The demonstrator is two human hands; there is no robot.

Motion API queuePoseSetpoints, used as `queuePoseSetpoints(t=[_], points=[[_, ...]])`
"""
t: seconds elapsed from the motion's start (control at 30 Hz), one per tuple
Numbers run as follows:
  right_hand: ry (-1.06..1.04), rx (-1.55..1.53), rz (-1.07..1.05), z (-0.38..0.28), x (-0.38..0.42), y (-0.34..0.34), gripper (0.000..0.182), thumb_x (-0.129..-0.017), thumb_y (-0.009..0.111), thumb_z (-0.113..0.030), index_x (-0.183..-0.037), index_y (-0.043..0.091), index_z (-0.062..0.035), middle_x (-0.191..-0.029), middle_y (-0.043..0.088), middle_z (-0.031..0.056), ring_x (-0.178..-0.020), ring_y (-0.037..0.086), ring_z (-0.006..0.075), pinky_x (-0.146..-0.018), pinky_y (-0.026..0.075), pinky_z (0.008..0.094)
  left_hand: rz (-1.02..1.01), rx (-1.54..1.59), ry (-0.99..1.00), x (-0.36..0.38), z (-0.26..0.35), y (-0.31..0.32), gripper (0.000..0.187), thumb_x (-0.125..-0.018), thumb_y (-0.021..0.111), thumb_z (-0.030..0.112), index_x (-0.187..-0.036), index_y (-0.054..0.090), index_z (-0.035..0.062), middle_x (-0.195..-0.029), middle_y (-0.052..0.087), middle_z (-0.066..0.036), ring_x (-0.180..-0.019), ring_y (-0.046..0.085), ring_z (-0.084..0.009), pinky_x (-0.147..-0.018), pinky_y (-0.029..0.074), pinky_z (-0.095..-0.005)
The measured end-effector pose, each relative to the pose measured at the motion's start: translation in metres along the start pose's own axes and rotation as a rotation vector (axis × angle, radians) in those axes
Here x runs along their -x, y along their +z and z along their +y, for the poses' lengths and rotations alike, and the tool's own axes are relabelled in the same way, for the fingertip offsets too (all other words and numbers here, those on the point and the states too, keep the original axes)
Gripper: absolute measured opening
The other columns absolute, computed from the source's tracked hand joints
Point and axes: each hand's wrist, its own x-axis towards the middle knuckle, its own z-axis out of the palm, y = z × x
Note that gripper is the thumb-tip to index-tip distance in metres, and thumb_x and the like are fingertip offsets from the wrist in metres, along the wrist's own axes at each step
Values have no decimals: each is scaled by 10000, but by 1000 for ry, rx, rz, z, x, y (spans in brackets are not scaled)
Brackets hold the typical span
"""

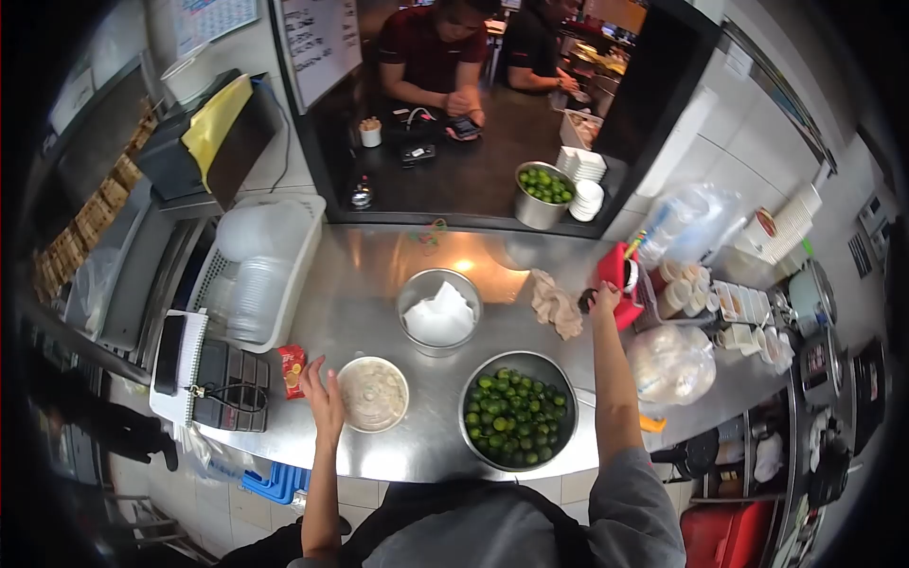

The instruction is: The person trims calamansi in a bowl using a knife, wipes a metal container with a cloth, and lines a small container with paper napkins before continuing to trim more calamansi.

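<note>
My left hand (325, 402) is beside a round white tub (373, 394) with a clear lid, fingers apart and fingertips right at its rim. My right hand (603, 299) reaches far forward to a red holder (622, 276) on the right, its fingers closed around something small and dark that I cannot make out. A crumpled beige cloth (556, 304) lies just left of that hand. Near me sits a steel bowl (464, 417) full of small green limes (516, 417). Behind the tub stands another metal bowl (405, 331) with white paper (439, 315) in it.
A red packet (292, 370) lies left of the tub. Further left stands a white basket (308, 222) of plastic containers. On the right are a bagged bundle (672, 364) and stacked cups (682, 289). Two people work beyond the pass counter (454, 189), which holds a lime-filled pot (540, 210).
</note>
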Motion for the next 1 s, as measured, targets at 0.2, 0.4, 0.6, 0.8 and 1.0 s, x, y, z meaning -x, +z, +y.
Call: queuePoseSetpoints(t=[0.2, 0.4, 0.6, 0.8, 1.0], points=[[-763, 501, -175, -26, 18, 50, 194, -943, 436, -187, -914, 553, -35, -712, 610, 65, -582, 597, 152, -526, 492, 272, -29, -74, 131, -56, 56, -37, 342, -832, 604, 137, -1162, 527, 89, -1273, 367, -212, -1194, 348, -372, -990, 301, -437], [-375, 277, -1171, -47, 216, 235, 200, -903, 401, -161, -968, 563, -64, -895, 623, 70, -756, 609, 160, -642, 484, 306, -95, -110, 256, -108, 63, -26, 297, -811, 635, 143, -1102, 576, 123, -1273, 372, -199, -1181, 355, -380, -971, 323, -459], [-311, 493, -1409, 109, 298, 412, 139, -933, 404, -131, -925, 529, -71, -839, 555, 38, -788, 571, 154, -647, 515, 292, -223, -46, 242, -112, 51, -27, 305, -807, 644, 161, -1104, 579, 136, -1257, 382, -190, -1171, 358, -384, -964, 334, -468], [-482, 625, -1397, 150, 338, 449, 195, -926, 455, -191, -969, 556, -31, -813, 600, 87, -657, 602, 164, -607, 513, 297, -266, -7, 102, -107, 30, -43, 288, -812, 648, 167, -1093, 592, 148, -1252, 411, -159, -1200, 356, -349, -982, 320, -437], [-535, 918, -1374, 81, 319, 423, 410, -773, 581, -3, -1180, 541, -26, -876, 662, 155, -617, 668, 209, -548, 553, 303, -310, 51, 87, -109, 27, -34, 311, -815, 643, 171, -1116, 567, 148, -1263, 388, -172, -1167, 368, -381, -954, 346, -460]])
